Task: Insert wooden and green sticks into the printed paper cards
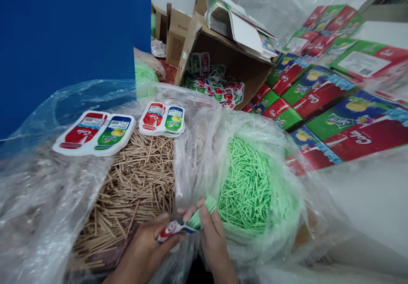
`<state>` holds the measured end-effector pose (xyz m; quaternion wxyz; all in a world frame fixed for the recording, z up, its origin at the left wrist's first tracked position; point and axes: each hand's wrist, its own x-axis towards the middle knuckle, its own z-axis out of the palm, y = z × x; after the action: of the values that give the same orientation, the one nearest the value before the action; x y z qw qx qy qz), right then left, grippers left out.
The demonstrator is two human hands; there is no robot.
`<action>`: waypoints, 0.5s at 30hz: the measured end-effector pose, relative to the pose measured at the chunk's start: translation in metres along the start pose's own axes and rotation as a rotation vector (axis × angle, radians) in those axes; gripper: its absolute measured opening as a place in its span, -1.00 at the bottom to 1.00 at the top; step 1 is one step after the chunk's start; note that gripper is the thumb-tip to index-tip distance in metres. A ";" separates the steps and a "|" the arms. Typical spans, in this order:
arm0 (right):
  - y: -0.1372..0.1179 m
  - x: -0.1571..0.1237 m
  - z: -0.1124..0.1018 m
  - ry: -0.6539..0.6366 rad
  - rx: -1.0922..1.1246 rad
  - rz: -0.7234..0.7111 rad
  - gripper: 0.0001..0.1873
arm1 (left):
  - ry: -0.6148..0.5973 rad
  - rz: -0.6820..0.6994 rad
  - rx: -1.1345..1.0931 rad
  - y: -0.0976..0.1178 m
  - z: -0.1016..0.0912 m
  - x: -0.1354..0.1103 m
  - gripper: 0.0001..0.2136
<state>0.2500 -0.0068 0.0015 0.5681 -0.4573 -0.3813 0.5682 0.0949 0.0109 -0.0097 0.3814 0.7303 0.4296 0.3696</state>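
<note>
Red, green and blue print reads "Cola" and "Sprite" on two groups of white-edged packs [94,135] lying by thin brown sticks [143,169]. The left hand [148,243] pinches one printed pack [172,231]; the right hand [213,233] grasps a bundle of green sticks [209,204] at its end, beside a loose green heap [247,186] in crinkled clear plastic [199,148]. Stacked glossy boxes [338,105] carry both names; one open cardboard carton [253,78] holds more packs.

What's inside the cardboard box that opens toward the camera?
Cardboard box: a loose pile of red, green and white printed cards. Whatever lies beneath the top cards is covered.
</note>
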 end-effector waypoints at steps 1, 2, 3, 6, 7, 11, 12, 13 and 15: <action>0.000 -0.003 -0.002 -0.047 -0.050 -0.029 -0.73 | -0.023 -0.090 -0.011 0.000 -0.003 0.001 -0.91; -0.001 -0.007 -0.004 -0.110 -0.123 -0.044 -0.74 | -0.052 -0.172 -0.028 0.000 -0.006 0.002 -0.90; -0.003 -0.010 -0.006 -0.171 -0.200 -0.056 -0.74 | -0.084 -0.231 -0.048 0.000 -0.009 0.003 -0.89; -0.008 -0.018 -0.009 -0.219 -0.291 -0.187 -0.53 | -0.149 -0.261 -0.097 -0.002 -0.018 0.005 -0.89; -0.010 -0.019 -0.009 -0.189 -0.301 -0.247 -0.47 | -0.156 -0.257 -0.104 -0.002 -0.020 0.005 -0.89; -0.015 -0.019 -0.005 -0.173 -0.567 -0.329 -0.62 | -0.150 -0.174 -0.121 -0.004 -0.027 0.003 -0.90; -0.016 -0.019 -0.004 -0.126 -0.602 -0.325 -0.67 | -0.143 -0.161 -0.120 -0.003 -0.029 0.002 -0.90; -0.016 -0.020 -0.002 -0.050 -0.595 -0.324 -0.69 | -0.131 -0.154 -0.118 -0.001 -0.031 0.000 -0.91; -0.013 -0.021 0.002 0.120 -0.509 -0.281 -0.68 | -0.109 -0.169 -0.130 0.004 -0.036 -0.002 -0.92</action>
<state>0.2506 -0.0269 0.0159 0.5297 -0.5606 -0.5367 0.3422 0.0643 0.0167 0.0092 0.4806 0.6843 0.4433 0.3229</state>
